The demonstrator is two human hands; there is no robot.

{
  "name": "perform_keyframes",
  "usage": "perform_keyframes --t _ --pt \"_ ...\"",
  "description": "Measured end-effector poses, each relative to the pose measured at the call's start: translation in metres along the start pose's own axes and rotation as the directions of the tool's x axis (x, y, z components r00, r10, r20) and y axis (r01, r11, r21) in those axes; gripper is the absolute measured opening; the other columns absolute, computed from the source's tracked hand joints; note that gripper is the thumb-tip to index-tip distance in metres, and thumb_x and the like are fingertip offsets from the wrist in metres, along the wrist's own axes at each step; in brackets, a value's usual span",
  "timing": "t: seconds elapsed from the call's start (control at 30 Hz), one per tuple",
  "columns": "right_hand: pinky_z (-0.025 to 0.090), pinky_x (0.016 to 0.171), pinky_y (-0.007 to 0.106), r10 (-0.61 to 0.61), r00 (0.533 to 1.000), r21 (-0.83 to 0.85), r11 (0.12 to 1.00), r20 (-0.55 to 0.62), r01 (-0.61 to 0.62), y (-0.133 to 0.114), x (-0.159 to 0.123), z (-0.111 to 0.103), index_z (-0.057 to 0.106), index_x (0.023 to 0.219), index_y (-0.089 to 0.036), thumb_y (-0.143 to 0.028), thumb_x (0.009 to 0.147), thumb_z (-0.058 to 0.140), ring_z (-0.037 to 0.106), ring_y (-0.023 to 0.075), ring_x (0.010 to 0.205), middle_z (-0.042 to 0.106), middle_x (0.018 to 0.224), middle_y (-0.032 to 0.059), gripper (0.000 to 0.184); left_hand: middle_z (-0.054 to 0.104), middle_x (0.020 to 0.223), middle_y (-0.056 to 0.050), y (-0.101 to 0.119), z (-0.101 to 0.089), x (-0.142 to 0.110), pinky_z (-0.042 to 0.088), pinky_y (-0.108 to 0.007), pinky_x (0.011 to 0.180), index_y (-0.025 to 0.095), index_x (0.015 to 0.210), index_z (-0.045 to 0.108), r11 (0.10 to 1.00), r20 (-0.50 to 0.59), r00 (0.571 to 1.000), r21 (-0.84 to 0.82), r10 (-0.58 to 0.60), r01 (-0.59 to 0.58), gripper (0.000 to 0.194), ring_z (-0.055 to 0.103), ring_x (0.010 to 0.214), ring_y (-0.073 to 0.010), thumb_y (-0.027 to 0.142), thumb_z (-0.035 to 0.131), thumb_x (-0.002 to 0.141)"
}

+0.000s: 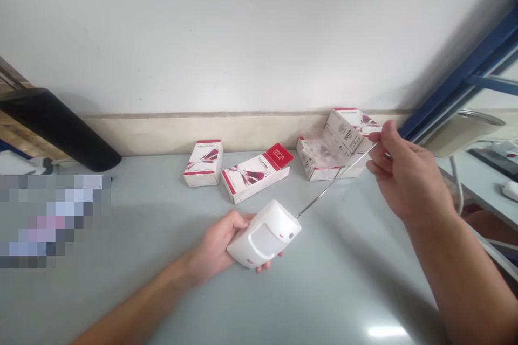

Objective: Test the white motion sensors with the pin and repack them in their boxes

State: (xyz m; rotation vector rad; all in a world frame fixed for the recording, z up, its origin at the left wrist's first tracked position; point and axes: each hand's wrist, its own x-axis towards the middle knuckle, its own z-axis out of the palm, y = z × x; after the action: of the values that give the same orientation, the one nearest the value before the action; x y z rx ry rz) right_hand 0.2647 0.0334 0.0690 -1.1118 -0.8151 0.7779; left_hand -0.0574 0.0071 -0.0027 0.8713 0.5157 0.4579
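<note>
A white motion detector (pixel 265 237) with a curved window is tilted above the grey table, its lower left end in my left hand (pixel 218 242). The fingers wrap underneath, and their tips show below the right edge. A thin metal telescopic antenna (pixel 324 191) runs from the detector's upper right corner, drawn out long. My right hand (pixel 404 170) pinches the antenna's far end between thumb and fingers. Behind the detector lies an opened detector box (pixel 254 172) with its red flap out.
A closed red-and-white box (pixel 204 164) stands left of the opened one. More boxes (pixel 348 129) with clear plastic wrapping (pixel 315 148) sit by the wall at right. A black panel (pixel 60 126) leans at left; a blue frame (pixel 465 75) borders the right.
</note>
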Motion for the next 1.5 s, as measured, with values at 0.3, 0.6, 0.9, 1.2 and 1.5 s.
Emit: perform_keyframes --t 0.3,0.6,0.9,1.2,1.5 --pt "0.015 0.047 0.030 -0.157 0.968 0.091 0.980 -0.196 0.177 -0.004 0.018 -0.021 0.070 0.075 -0.015 -0.053 0.080 0.088 0.021 0.0063 0.051 0.036 0.058 -0.0071 0.042 0.076 0.101 -0.019 -0.001 -0.005 -0.002 0.048 -0.036 0.072 0.006 0.120 0.071 0.999 0.041 0.998 0.013 -0.049 0.049 0.052 0.067 0.080 -0.0262 0.041 0.042 0.094" --pt "0.021 0.053 0.034 -0.066 0.998 0.267 0.962 -0.004 0.065 -0.001 0.021 -0.017 0.070 0.086 -0.017 -0.035 0.079 0.091 0.035 0.0064 0.058 0.060 0.091 0.0005 0.028 0.077 0.102 -0.023 0.003 -0.005 0.001 0.046 -0.036 0.070 0.002 0.130 0.065 0.995 0.043 0.998 -0.092 -0.043 0.047 0.062 0.067 0.076 -0.0274 0.042 0.047 0.087" --pt "0.018 0.055 0.034 -0.126 0.990 0.227 0.964 -0.060 0.136 0.002 0.026 -0.020 0.064 0.076 -0.018 -0.034 0.082 0.087 0.035 0.0060 0.056 0.053 0.081 -0.0020 0.028 0.076 0.102 -0.023 0.005 -0.003 0.000 0.045 -0.037 0.071 0.002 0.125 0.067 0.997 0.042 0.999 -0.075 -0.022 0.025 0.057 0.067 0.078 -0.0280 0.038 0.051 0.084" --pt "0.020 0.053 0.030 -0.203 0.975 -0.021 0.978 0.093 0.206 0.024 -0.004 0.008 0.061 0.071 -0.022 -0.046 0.084 0.083 0.032 0.0090 0.053 0.050 0.063 -0.0045 0.035 0.073 0.097 -0.020 0.006 0.000 -0.001 0.044 -0.036 0.068 0.003 0.133 0.064 0.994 -0.015 1.000 -0.111 0.021 -0.022 0.062 0.065 0.074 -0.0260 0.041 0.051 0.085" --pt "0.031 0.061 0.030 -0.007 0.769 -0.303 0.917 0.639 0.260 0.059 -0.060 0.039 0.057 0.069 -0.021 -0.046 0.097 0.067 0.041 0.0140 0.065 0.051 0.068 -0.0021 0.038 0.075 0.096 -0.018 0.000 0.005 0.001 0.045 -0.035 0.065 0.009 0.143 0.053 0.984 -0.083 0.993 -0.147 0.088 -0.099 0.062 0.067 0.071 -0.0254 0.039 0.042 0.090"
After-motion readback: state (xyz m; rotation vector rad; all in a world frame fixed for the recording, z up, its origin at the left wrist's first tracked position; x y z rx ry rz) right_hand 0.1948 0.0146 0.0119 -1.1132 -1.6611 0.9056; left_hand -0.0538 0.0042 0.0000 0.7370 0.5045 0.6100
